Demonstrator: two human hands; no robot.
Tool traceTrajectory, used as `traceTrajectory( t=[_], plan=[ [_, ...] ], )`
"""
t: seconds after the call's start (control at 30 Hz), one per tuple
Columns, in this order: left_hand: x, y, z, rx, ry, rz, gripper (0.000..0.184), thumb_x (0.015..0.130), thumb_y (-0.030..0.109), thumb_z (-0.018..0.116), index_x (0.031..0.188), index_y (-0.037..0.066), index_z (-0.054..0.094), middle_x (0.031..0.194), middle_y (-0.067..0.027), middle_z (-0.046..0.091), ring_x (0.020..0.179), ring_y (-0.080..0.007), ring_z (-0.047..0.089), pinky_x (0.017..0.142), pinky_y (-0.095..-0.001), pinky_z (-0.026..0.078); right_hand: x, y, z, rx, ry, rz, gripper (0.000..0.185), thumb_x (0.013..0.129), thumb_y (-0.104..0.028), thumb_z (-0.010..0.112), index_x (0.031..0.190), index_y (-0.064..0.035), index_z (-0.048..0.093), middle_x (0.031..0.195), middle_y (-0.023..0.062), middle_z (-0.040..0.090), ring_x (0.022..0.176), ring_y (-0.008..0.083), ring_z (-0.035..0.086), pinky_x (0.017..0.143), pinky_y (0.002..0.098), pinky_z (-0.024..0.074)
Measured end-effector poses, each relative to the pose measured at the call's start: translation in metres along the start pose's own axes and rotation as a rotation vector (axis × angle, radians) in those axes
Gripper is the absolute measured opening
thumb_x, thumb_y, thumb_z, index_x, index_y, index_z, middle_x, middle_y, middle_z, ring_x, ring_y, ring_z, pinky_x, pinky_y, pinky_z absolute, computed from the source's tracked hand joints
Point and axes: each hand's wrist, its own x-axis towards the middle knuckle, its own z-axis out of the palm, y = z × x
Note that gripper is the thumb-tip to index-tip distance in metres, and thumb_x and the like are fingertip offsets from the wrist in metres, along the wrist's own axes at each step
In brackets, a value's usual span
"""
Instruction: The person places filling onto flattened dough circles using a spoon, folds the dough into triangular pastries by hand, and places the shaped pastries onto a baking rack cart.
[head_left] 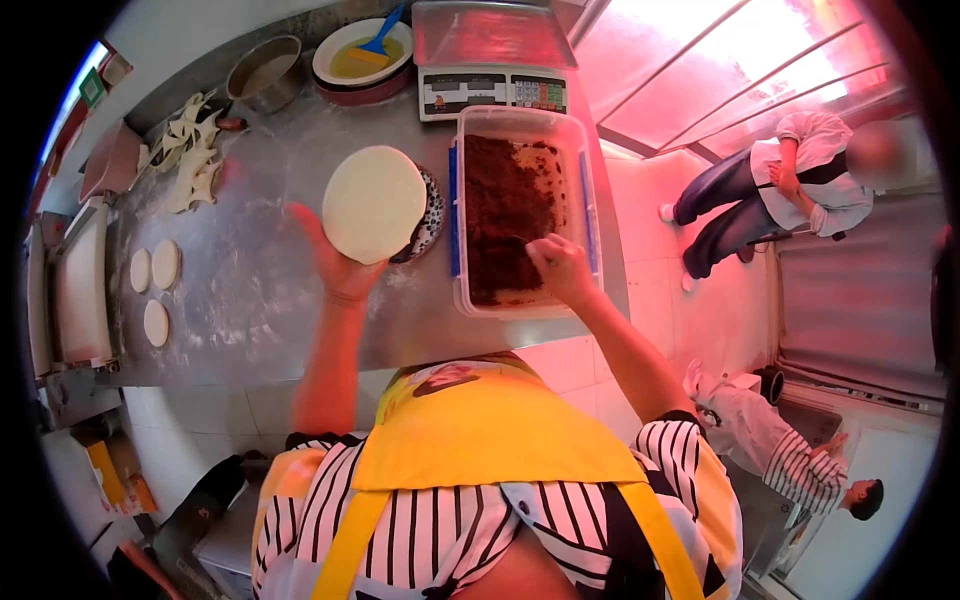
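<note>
A round, flat sheet of dough (372, 205) rests on my left hand (345, 270), the thumb stretched out at its left side and the other fingers mostly hidden beneath. Just behind the dough, partly covered by it, is a bowl with a black-and-white pattern (432, 215). My right hand (560, 265) is closed above a clear plastic tub (525, 312) of dark reddish-brown crumbly filling (505, 215). A thin tool seems to stick out from its fingers toward the filling, but its kind is unclear.
Behind the tub stands a scale (492, 92). A blue brush (380, 45) lies across a bowl of yellow liquid (350, 62), beside a metal pot (265, 75). Dough strips (190, 150) and three small dough rounds (157, 322) lie left. Two people (780, 190) are at right.
</note>
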Motion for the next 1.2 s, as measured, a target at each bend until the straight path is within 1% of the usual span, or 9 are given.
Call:
traceTrajectory(
  t=[0.07, 0.1, 0.2, 0.3, 0.4, 0.5, 0.6, 1.07, 1.2],
  plan=[
    [0.003, -0.015, 0.004, 0.098, 0.100, 0.039, 0.092, 0.076, 0.076, 0.044, 0.139, 0.010, 0.033, 0.141, -0.0103, 0.038, 0.128, -0.0312, 0.038, 0.106, -0.0507, 0.032, -0.005, 0.013, -0.016, 0.176, 0.124, 0.146, 0.013, 0.083, -0.015, 0.061, 0.081, -0.0023, 0.064, 0.079, 0.0159, 0.061, 0.074, 0.0342, 0.062, 0.068, 0.0384, 0.0502],
    [0.006, -0.022, 0.001, 0.147, 0.135, 0.073, 0.091, 0.076, 0.076, 0.044, 0.138, 0.010, 0.034, 0.140, -0.0101, 0.039, 0.128, -0.0313, 0.038, 0.105, -0.0511, 0.033, -0.006, 0.022, -0.025, 0.166, 0.070, 0.248, 0.014, 0.084, -0.014, 0.059, 0.089, -0.0023, 0.067, 0.086, 0.0170, 0.065, 0.080, 0.0350, 0.063, 0.071, 0.0383, 0.0505],
    [0.012, -0.038, -0.005, 0.226, 0.207, 0.122, 0.089, 0.079, 0.074, 0.042, 0.138, 0.008, 0.034, 0.140, -0.0101, 0.039, 0.129, -0.0303, 0.037, 0.106, -0.0502, 0.032, -0.002, 0.041, -0.022, 0.049, 0.017, 0.358, 0.015, 0.084, -0.013, 0.059, 0.088, -0.0006, 0.066, 0.084, 0.0186, 0.065, 0.074, 0.0329, 0.064, 0.069, 0.0369, 0.0512],
    [0.017, -0.046, -0.001, 0.218, 0.205, 0.109, 0.088, 0.083, 0.072, 0.037, 0.138, 0.004, 0.033, 0.141, -0.0108, 0.037, 0.130, -0.0284, 0.036, 0.107, -0.0468, 0.029, 0.003, 0.041, -0.017, 0.271, -0.006, 0.432, 0.016, 0.085, -0.013, 0.058, 0.091, -0.0003, 0.066, 0.079, 0.0154, 0.066, 0.063, 0.0241, 0.065, 0.061, 0.0333, 0.0521],
    [0.018, -0.049, 0.000, 0.253, 0.220, 0.120, 0.086, 0.084, 0.071, 0.036, 0.137, 0.004, 0.034, 0.140, -0.0108, 0.038, 0.129, -0.0285, 0.036, 0.107, -0.0466, 0.030, 0.003, 0.046, -0.017, 0.567, -0.036, 0.641, 0.016, 0.085, -0.012, 0.058, 0.093, -0.0007, 0.067, 0.073, 0.0104, 0.065, 0.056, 0.0145, 0.061, 0.052, 0.0286, 0.0512],
    [0.019, -0.050, 0.000, 0.271, 0.254, 0.136, 0.084, 0.085, 0.070, 0.036, 0.136, 0.004, 0.036, 0.139, -0.0106, 0.039, 0.128, -0.0284, 0.037, 0.107, -0.0464, 0.030, 0.008, 0.044, 0.000, 0.724, -0.023, 0.687, 0.018, 0.086, -0.011, 0.057, 0.094, 0.0011, 0.066, 0.070, 0.0067, 0.062, 0.056, 0.0112, 0.059, 0.049, 0.0257, 0.0506],
    [0.020, -0.052, -0.002, 0.342, 0.296, 0.156, 0.082, 0.085, 0.070, 0.037, 0.135, 0.005, 0.037, 0.138, -0.0102, 0.040, 0.128, -0.0281, 0.037, 0.107, -0.0464, 0.030, 0.010, 0.045, 0.011, 0.924, -0.041, 0.640, 0.017, 0.085, -0.008, 0.056, 0.093, 0.0037, 0.065, 0.069, 0.0083, 0.062, 0.054, 0.0128, 0.059, 0.049, 0.0263, 0.0510],
    [0.021, -0.049, -0.017, 0.303, 0.274, 0.052, 0.084, 0.081, 0.070, 0.046, 0.136, 0.008, 0.035, 0.137, -0.0088, 0.040, 0.126, -0.0282, 0.039, 0.105, -0.0483, 0.033, 0.016, 0.042, 0.029, 1.148, 0.075, 0.663, 0.017, 0.083, -0.005, 0.058, 0.095, 0.0067, 0.064, 0.071, 0.0116, 0.061, 0.055, 0.0145, 0.059, 0.052, 0.0274, 0.0540],
    [0.020, -0.048, -0.016, 0.338, 0.306, 0.105, 0.081, 0.082, 0.069, 0.045, 0.136, 0.008, 0.036, 0.137, -0.0082, 0.040, 0.126, -0.0278, 0.039, 0.105, -0.0479, 0.033, 0.016, 0.048, 0.032, 1.197, 0.072, 0.678, 0.019, 0.084, -0.005, 0.059, 0.097, 0.0067, 0.064, 0.073, 0.0117, 0.061, 0.056, 0.0145, 0.058, 0.052, 0.0275, 0.0536]
  ],
)
